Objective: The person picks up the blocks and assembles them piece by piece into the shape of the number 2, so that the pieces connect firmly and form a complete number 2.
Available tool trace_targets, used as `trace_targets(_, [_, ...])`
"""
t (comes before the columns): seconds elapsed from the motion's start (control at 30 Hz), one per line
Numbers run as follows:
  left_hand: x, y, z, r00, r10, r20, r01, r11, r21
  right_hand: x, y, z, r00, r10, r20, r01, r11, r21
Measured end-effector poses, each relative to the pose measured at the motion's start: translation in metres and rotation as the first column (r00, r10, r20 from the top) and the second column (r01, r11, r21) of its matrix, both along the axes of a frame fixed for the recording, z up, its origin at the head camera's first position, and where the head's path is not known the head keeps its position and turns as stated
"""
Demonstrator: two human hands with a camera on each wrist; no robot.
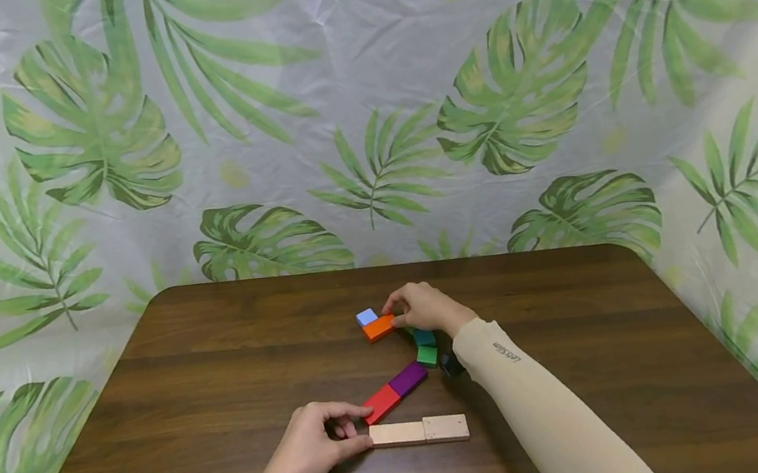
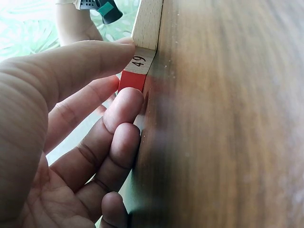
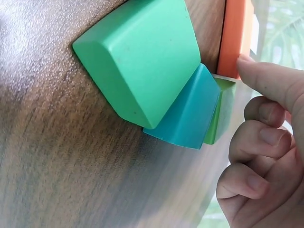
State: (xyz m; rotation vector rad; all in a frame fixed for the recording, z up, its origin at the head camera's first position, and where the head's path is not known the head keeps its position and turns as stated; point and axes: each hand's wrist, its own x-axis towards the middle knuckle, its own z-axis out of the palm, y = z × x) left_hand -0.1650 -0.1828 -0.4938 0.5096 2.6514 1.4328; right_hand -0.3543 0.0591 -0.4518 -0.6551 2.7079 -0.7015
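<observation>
My left hand (image 1: 313,447) is low at the centre of the head view, its thumb and forefinger at the left ends of a red block (image 1: 381,403) and a plain wooden block (image 1: 396,435). The left wrist view shows the number 49 on the wood's end, with the curled middle fingertip in front of the red end. Farther back, my right hand (image 1: 431,308) pinches the end of an orange block (image 1: 378,328). Close under it curve a light green wedge (image 3: 221,111), a teal wedge (image 3: 187,111) and a green block (image 3: 147,57).
A pale blue block (image 1: 366,317) sits against the orange block's far side. The purple block (image 1: 408,379) continues the red one towards the green block. A second plain wooden block (image 1: 447,427) extends the front row. Behind the brown table (image 1: 219,366) hangs a leaf-print curtain (image 1: 378,59).
</observation>
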Motion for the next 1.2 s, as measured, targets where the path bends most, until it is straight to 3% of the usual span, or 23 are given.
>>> trace_targets(0.97, [0.000, 0.000, 0.001, 1.000, 0.003, -0.001, -0.003, 1.000, 0.000, 0.003, -0.001, 0.005, 1.000, -0.006, -0.029, 0.006, 1.000, 0.001])
trace_targets(1.2, [0.000, -0.001, -0.001, 1.000, -0.003, -0.002, 0.003, 1.000, 0.002, 0.007, -0.013, 0.006, 0.992, -0.096, -0.076, 0.098, 0.995, 0.029])
